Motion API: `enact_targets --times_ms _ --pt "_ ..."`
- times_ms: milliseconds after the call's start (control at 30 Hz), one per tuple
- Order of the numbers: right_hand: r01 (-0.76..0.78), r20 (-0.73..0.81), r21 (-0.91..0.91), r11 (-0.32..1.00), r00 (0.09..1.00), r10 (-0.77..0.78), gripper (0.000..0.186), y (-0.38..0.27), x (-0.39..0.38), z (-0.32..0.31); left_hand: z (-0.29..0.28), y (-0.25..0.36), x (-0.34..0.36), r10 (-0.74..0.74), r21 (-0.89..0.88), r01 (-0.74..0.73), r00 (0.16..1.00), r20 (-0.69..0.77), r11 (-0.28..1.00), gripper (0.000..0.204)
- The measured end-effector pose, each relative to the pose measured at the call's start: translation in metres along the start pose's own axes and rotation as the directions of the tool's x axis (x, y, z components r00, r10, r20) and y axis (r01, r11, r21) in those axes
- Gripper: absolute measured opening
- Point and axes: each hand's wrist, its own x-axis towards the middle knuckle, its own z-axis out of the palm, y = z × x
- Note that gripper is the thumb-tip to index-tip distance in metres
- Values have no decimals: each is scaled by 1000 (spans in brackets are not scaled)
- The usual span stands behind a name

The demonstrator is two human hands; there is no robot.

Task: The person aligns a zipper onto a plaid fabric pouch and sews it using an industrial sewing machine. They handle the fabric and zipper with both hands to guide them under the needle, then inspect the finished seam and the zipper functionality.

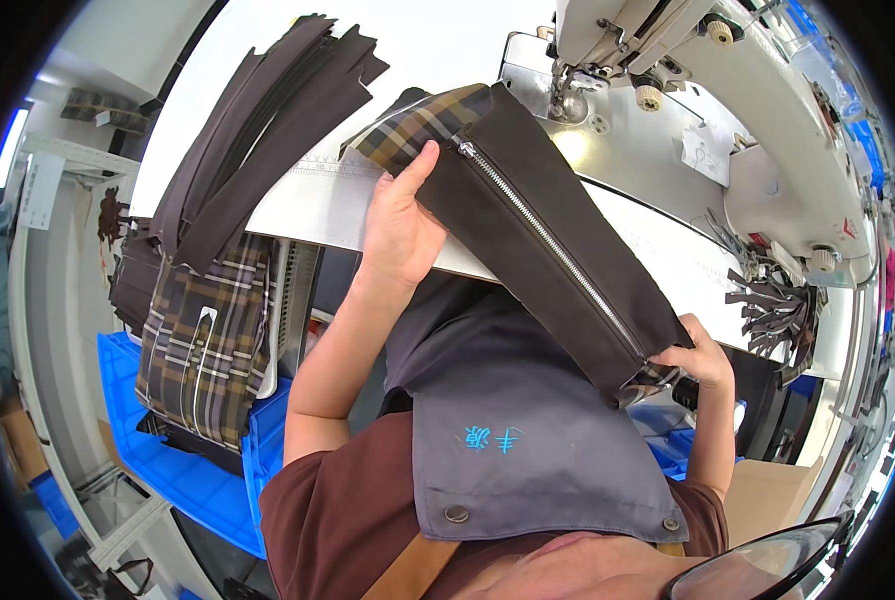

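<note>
Between my hands stretches a dark brown fabric panel with a silver metal zipper running along its middle. Its upper left end carries brown and tan plaid cloth, and a little plaid shows at the lower right end. My left hand grips the edge by the plaid end, thumb on top. At the other end my right hand pinches the panel close to the zipper's end. The panel lies tilted over the front edge of the white table, below the sewing machine's needle area, not under the presser foot.
A white sewing machine stands at the upper right. Long dark fabric strips lie on the table's left. Below them, plaid pieces hang over a blue crate. Dark scraps dangle at the table's right edge.
</note>
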Motion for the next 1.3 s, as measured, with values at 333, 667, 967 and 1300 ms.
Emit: enact_targets --times_ms 333,667,967,1300 --pt "-52 -90 -65 997 995 46 19 -9 -5 3 -4 3 1 -79 -27 80 996 35 996 42" --pt "104 35 -108 989 994 -101 23 -38 29 -15 -38 38 6 -24 -137 67 955 296 988 38" --pt "284 210 45 958 935 -287 18 -43 50 -14 -44 61 -4 56 34 -66 971 234 997 35" --pt "256 186 94 962 945 -270 17 -41 53 -16 -44 64 0 96 50 -109 971 221 993 32"
